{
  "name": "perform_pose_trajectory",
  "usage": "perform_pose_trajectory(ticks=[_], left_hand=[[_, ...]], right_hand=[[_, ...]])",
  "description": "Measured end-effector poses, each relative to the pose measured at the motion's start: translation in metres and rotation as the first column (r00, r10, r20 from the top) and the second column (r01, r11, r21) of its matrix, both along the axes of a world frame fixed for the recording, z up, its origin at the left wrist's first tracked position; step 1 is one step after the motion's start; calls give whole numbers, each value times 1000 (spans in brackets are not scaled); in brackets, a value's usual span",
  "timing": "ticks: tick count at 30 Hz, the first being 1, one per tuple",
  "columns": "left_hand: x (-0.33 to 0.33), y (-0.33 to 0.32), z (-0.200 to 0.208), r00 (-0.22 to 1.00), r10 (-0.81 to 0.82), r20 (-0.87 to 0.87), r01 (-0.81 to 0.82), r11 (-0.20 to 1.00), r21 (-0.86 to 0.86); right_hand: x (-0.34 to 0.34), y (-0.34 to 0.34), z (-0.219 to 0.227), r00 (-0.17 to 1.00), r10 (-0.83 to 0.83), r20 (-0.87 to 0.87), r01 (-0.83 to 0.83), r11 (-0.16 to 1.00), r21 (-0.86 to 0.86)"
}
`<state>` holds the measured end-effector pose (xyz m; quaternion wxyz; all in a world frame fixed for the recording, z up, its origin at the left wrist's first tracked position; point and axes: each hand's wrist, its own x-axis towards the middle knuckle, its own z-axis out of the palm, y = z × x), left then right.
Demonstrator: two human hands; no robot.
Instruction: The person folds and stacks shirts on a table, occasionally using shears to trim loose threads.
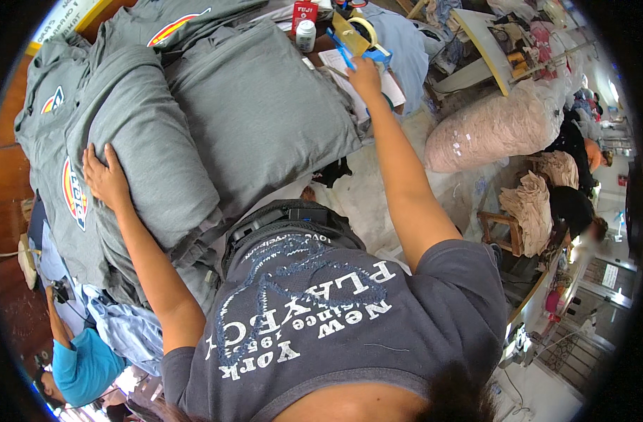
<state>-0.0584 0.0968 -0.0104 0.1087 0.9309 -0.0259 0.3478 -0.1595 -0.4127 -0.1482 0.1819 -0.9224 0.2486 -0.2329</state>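
Note:
My left hand [107, 177] lies flat, fingers spread, on a rolled-over stack of grey T-shirts [142, 133]. To its right is a wide, flat pile of folded grey T-shirts [258, 105]. My right arm stretches to the far side, where my right hand [367, 77] is closed on a slim blue pen-like thing [341, 49]. Under and around that hand lie white paper sheets [333, 59]. A roll of yellowish tape [364, 32] sits just beyond. The fingertips of my right hand are partly hidden.
A white bottle [305, 35] and a small red box [304, 14] stand behind the pile. On the right lies a large plastic-wrapped pinkish bundle [493, 130], near a wooden stool [500, 232]. A person in a blue shirt [86, 366] is at lower left.

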Motion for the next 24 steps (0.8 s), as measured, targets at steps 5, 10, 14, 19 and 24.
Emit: perform_pose_trajectory(ticks=[5,10,14,19,24], left_hand=[[-2,7,-1,1000,-7,-1,7,1000,24],[0,14,-6,1000,-16,13,16,999,39],[1,9,-3,1000,2,-9,-2,1000,24],[-1,11,-1,998,48,-34,-48,999,-3],[0,5,-2,999,43,-32,-42,999,16]], right_hand=[[6,26,6,990,139,-7,-139,990,-20],[-29,42,6,948,317,16,-314,946,-84],[-25,42,2,894,444,65,-442,896,-33],[3,15,25,790,612,17,-609,782,134],[52,-16,99,894,239,379,-210,971,-115]])
